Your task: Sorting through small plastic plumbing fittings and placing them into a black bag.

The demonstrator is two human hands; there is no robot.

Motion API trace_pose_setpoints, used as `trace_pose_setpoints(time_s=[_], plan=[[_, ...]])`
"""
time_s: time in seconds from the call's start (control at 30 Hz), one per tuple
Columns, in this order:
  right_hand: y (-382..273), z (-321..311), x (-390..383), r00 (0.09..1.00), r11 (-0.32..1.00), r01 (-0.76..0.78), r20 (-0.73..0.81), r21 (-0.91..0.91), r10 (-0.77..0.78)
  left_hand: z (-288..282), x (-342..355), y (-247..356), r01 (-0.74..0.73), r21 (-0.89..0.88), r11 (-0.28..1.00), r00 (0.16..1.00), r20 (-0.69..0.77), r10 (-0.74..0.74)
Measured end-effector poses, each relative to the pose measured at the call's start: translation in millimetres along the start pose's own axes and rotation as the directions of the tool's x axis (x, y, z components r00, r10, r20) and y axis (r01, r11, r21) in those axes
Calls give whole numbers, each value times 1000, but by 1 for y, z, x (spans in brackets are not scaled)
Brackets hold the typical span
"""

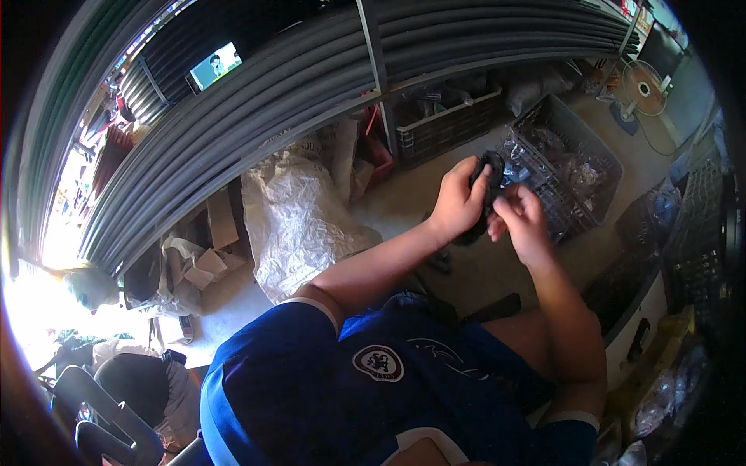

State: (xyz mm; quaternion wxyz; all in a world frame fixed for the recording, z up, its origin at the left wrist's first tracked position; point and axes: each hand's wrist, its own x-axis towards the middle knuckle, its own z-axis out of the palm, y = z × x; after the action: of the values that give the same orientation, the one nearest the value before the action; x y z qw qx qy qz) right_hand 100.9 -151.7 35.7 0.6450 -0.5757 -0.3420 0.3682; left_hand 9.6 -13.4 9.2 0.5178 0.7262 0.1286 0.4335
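Both my hands are raised in front of my chest, close together, clamped on a small black rubbery part [489,190]: my left hand [458,203] wraps it from the left with the fingers curled over its rounded top, and my right hand [522,221] pinches its lower right side. The piece hangs in mid-air above the floor, nothing under it but bare concrete [404,198], so I judge the main risk is a slip; if either pinch loosens, it would drop and could roll toward the clutter. It is dark and partly hidden by my fingers, so I cannot tell its exact shape. Just beyond my hands sits a grey plastic lattice crate [579,136] full of clear plastic bags of small parts, close enough that a loose swing of my right elbow might knock it. To my left a crumpled white sack [299,221] lies on the floor beside torn brown cardboard pieces [214,233]. Farther off, a second dark crate [451,124] stands under a long rack of black pipes [256,97].
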Motion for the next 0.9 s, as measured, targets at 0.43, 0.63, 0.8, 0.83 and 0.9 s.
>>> trace_pose_setpoints(time_s=[0.43, 0.63, 0.8, 0.83, 0.9], plan=[[-14, -8, 1, 845, 465, 486, 263, -740, -465, 17, 3, -4, 464, -424, 778, 878, 104, -467], [-5, 5, 1, 995, 992, 99, -22, -79, -101, 4, 4, 5, 236, -414, 879, 962, -26, -271], [-9, 3, -9, 974, 876, -225, 106, 427, 199, -13, 12, 10, -399, 104, 911, 915, -19, 403], [-11, 3, -9, 991, 945, -130, 57, 300, 118, -12, 12, 10, -254, 63, 965, 967, 22, 253], [-15, 3, -7, 958, 953, 285, -8, -105, -288, -5, 11, 9, 1, -47, 999, 1000, 30, 1]])
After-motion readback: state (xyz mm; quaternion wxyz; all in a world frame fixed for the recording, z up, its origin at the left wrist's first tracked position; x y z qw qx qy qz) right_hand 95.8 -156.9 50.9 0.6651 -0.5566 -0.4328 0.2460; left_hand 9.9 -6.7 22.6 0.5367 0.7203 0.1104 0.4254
